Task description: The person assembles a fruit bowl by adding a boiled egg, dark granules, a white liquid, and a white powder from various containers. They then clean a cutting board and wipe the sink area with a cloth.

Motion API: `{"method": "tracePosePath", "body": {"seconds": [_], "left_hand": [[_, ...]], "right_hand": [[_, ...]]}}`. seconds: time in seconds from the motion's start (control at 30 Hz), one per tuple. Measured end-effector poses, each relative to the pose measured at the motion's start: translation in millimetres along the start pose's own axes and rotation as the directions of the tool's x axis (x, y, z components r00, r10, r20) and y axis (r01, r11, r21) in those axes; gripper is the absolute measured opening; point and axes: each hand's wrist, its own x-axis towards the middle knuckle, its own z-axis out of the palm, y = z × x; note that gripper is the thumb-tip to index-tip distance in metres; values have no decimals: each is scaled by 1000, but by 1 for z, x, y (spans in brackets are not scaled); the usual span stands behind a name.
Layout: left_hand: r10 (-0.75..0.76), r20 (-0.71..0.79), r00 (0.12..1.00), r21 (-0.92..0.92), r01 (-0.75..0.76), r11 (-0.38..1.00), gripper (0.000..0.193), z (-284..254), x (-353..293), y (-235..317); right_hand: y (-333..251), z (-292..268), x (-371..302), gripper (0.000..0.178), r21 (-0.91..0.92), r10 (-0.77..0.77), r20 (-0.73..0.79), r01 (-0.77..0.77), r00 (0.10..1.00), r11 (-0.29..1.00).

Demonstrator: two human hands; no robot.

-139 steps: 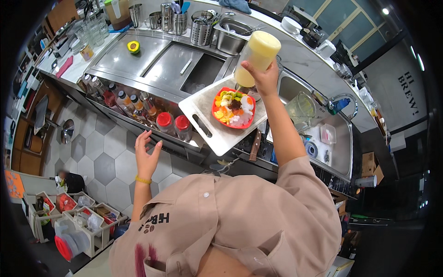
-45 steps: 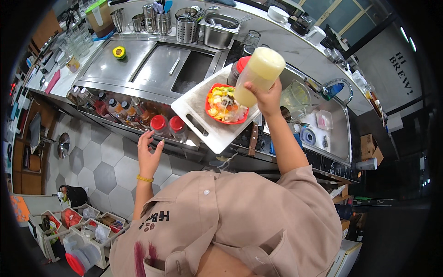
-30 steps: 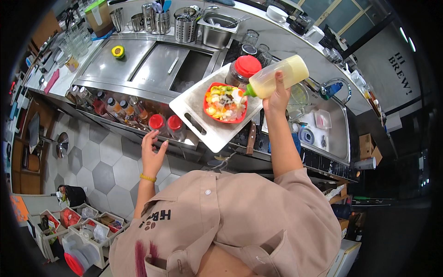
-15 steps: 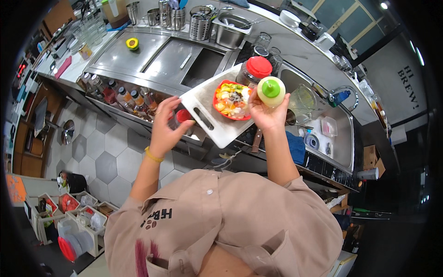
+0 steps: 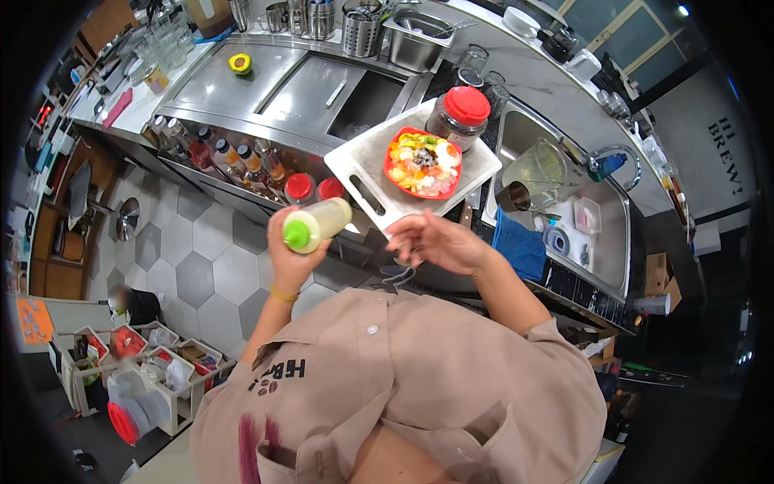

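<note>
A: What are the hands up to over there?

B: The left hand [image 5: 288, 254] is wrapped round a squeeze bottle [image 5: 329, 216], tilted, its green cap toward the person. The right hand [image 5: 439, 242] holds nothing I can see; its fingers are loosely spread by the near edge of the cutting board [image 5: 352, 166]. I can't tell whether they touch it.

A: And the red bowl [image 5: 427, 194]?

B: It's on that board, right of the bottle and a little farther off, filled with cut, colourful pieces. A large jar [image 5: 466, 109] with a red lid stands just behind it, to the right.

A: How would you handle that bottle well?

B: I'd hold it lightly but surely round the body, because a hard squeeze could spill some. I'd tip the cap upright and keep it clear of the smaller red-lidded jars [image 5: 300, 187] just beyond.

A: And the free hand?

B: Best kept off that board corner, I'd say. It juts past the desk [image 5: 214, 89], and a knock could shift the bowl.
</note>
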Motion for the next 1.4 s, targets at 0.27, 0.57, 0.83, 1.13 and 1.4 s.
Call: {"method": "tracePosePath", "body": {"seconds": [0.27,0.57,0.83,1.13,1.4], "left_hand": [[-53,172,984,80,40,996,74,87,-22,-38],[-361,349,865,296,264,918,92,119,-16,-63],[-619,314,720,-371,693,618,43,104,-10,-38],[-669,577,468,-331,883,332,34,143,47,-28],[-152,97,984,-402,179,898,47,130,63,3]], "right_hand": [[-4,-4,-39,50,-64,-217,-262,208,940,976],[-33,-84,-35,40,-489,-337,-602,0,724,872],[-89,-170,12,108,-811,-748,-583,-275,317,516],[-96,-185,56,128,-851,-839,-490,-336,235,403],[-56,-147,15,77,-296,-104,-804,-242,586,924]]}}
